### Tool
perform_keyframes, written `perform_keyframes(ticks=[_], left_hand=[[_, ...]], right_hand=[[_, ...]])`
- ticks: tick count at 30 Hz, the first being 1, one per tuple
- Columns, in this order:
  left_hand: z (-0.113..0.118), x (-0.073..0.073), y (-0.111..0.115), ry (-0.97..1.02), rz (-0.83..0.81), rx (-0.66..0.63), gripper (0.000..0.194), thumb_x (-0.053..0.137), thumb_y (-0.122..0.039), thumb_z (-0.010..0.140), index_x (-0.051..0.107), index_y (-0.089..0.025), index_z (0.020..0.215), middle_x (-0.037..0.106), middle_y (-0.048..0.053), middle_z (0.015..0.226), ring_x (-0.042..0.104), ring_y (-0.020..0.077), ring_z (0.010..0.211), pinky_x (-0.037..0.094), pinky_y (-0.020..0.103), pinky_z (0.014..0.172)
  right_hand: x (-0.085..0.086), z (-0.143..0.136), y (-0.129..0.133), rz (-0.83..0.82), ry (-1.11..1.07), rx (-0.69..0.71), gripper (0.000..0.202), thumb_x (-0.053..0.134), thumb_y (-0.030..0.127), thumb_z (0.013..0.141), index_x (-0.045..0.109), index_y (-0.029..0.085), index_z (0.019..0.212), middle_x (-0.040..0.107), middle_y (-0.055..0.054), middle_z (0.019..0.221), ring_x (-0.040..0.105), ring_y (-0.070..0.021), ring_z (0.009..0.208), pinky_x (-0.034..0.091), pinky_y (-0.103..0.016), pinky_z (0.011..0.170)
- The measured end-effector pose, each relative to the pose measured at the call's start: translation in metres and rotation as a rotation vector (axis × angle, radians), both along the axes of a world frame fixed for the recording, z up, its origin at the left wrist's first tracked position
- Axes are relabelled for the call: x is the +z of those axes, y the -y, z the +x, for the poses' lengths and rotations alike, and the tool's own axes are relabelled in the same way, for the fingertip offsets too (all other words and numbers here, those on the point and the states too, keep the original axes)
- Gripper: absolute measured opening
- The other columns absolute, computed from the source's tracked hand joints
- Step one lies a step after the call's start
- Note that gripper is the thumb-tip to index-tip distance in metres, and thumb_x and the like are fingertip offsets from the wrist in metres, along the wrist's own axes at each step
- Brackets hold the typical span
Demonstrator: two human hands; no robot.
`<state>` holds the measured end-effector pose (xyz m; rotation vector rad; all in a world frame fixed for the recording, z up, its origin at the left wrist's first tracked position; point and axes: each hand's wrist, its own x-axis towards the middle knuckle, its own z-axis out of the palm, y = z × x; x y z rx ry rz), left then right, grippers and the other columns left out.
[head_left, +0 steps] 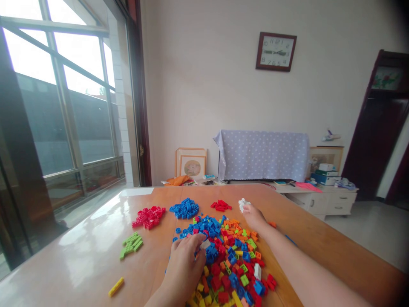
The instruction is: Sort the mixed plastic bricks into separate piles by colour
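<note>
A large mixed heap of toy bricks [223, 264] in blue, red, orange, yellow and green covers the middle of the table. My left hand [185, 260] is over the heap's left side, thumb and fingers closed on a whitish toy brick [205, 244]. Farther off, my right hand [254, 216] reaches to a small pile of white toy bricks [243, 203], its fingers closed at a white brick on the near side; the fingertips are partly hidden. Another white brick [257, 271] lies in the heap's right side.
Sorted piles stand around the heap: pinkish-red bricks [148, 217], blue bricks [184, 208], red bricks [221, 205] and green bricks [131, 244]. One yellow brick [116, 287] lies at the near left of the wooden table [79, 260]. A low white cabinet [332, 202] stands beyond.
</note>
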<state>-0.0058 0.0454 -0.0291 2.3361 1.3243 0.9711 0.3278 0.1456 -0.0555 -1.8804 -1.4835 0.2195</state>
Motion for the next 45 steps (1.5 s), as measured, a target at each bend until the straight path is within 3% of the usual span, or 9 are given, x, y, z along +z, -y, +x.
perform_keyframes(ticks=[6, 11, 17, 21, 25, 29, 32, 38, 45], left_hand=[[0.002, -0.009, -0.001, 0.015, 0.029, -0.017, 0.029, 0.052, -0.028, 0.097, 0.060, -0.027, 0.125, 0.075, 0.003, 0.104, 0.067, 0.0243, 0.100, 0.042, 0.046, 0.100], [0.003, -0.007, 0.003, 0.032, 0.033, -0.068, 0.033, 0.053, -0.025, 0.096, 0.056, -0.028, 0.129, 0.076, 0.002, 0.107, 0.069, 0.0233, 0.102, 0.042, 0.046, 0.102], [0.005, -0.013, 0.003, 0.015, 0.041, -0.113, 0.041, 0.056, -0.020, 0.091, 0.055, -0.029, 0.131, 0.077, 0.002, 0.111, 0.069, 0.0244, 0.106, 0.046, 0.043, 0.099], [0.003, -0.020, 0.000, 0.022, 0.086, -0.081, 0.044, 0.057, -0.024, 0.091, 0.054, -0.028, 0.135, 0.073, 0.006, 0.124, 0.065, 0.0270, 0.116, 0.048, 0.045, 0.100], [0.002, -0.016, -0.001, -0.049, 0.085, -0.059, 0.032, 0.055, -0.026, 0.093, 0.064, -0.027, 0.124, 0.073, 0.008, 0.122, 0.064, 0.0302, 0.116, 0.046, 0.050, 0.103], [-0.001, -0.007, 0.001, -0.096, 0.041, -0.012, 0.025, 0.054, -0.028, 0.094, 0.070, -0.027, 0.113, 0.075, 0.008, 0.116, 0.061, 0.0322, 0.121, 0.044, 0.051, 0.106], [-0.003, -0.002, 0.001, -0.099, 0.026, 0.020, 0.025, 0.054, -0.028, 0.094, 0.071, -0.029, 0.112, 0.075, 0.007, 0.114, 0.063, 0.0312, 0.118, 0.046, 0.049, 0.102], [-0.005, -0.002, -0.004, -0.109, -0.023, 0.063, 0.025, 0.056, -0.026, 0.093, 0.071, -0.030, 0.113, 0.075, 0.006, 0.117, 0.060, 0.0317, 0.125, 0.043, 0.049, 0.105], [-0.010, -0.006, -0.008, -0.065, -0.010, 0.109, 0.025, 0.051, -0.023, 0.095, 0.068, -0.025, 0.113, 0.072, 0.008, 0.113, 0.064, 0.0269, 0.110, 0.047, 0.042, 0.097]], right_hand=[[0.018, -0.063, 0.050, -0.022, -0.133, 0.305, 0.029, 0.053, 0.036, 0.092, 0.072, 0.022, 0.108, 0.076, -0.003, 0.094, 0.069, -0.0190, 0.085, 0.052, -0.029, 0.076], [0.034, -0.113, 0.098, -0.022, -0.114, 0.622, 0.029, 0.061, 0.034, 0.090, 0.073, 0.026, 0.115, 0.075, -0.002, 0.103, 0.068, -0.0179, 0.088, 0.051, -0.028, 0.079], [0.037, -0.127, 0.122, 0.015, 0.034, 0.643, 0.019, 0.061, 0.036, 0.092, 0.071, 0.023, 0.084, 0.068, -0.001, 0.081, 0.060, -0.0156, 0.076, 0.040, -0.025, 0.064], [0.026, -0.113, 0.105, 0.013, -0.048, 0.557, 0.014, 0.064, 0.034, 0.089, 0.071, 0.023, 0.089, 0.067, 0.001, 0.082, 0.059, -0.0143, 0.074, 0.042, -0.024, 0.065], [0.019, -0.078, 0.064, -0.062, -0.136, 0.287, 0.020, 0.060, 0.031, 0.087, 0.069, 0.021, 0.100, 0.070, 0.000, 0.080, 0.061, -0.0148, 0.071, 0.044, -0.023, 0.062], [0.023, -0.027, 0.021, -0.085, -0.034, 0.035, 0.021, 0.062, 0.040, 0.084, 0.070, 0.021, 0.079, 0.070, -0.003, 0.074, 0.061, -0.0184, 0.071, 0.041, -0.027, 0.063], [0.030, 0.007, -0.003, -0.130, 0.050, -0.086, 0.018, 0.067, 0.037, 0.078, 0.070, 0.023, 0.067, 0.071, -0.005, 0.070, 0.064, -0.0203, 0.070, 0.040, -0.029, 0.064], [0.027, 0.041, -0.034, -0.180, 0.118, -0.180, 0.026, 0.063, 0.044, 0.083, 0.076, 0.024, 0.072, 0.078, -0.010, 0.081, 0.069, -0.0235, 0.076, 0.042, -0.031, 0.064], [0.011, 0.047, -0.035, -0.183, 0.113, -0.149, 0.034, 0.057, 0.050, 0.087, 0.078, 0.023, 0.087, 0.078, -0.011, 0.090, 0.069, -0.0247, 0.082, 0.040, -0.030, 0.065]])
